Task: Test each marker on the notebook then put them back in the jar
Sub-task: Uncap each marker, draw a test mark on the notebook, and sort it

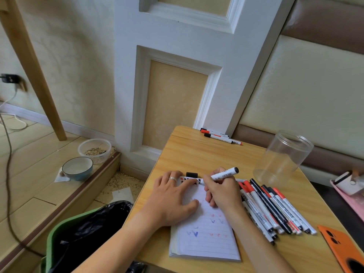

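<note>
A lined notebook lies open on the wooden table, with red and blue test marks on its page. My left hand presses flat on the page's upper left. My right hand grips a white marker with a black end, its tip down on the page and hidden by the fingers. A black cap lies just beyond the notebook. Several red and black markers lie piled to the right of the notebook. The clear plastic jar stands empty at the right rear.
Three more markers rest at the table's far edge by the wall. An orange phone sits at the near right corner. A green bin with a black bag stands left of the table, and bowls are on the floor.
</note>
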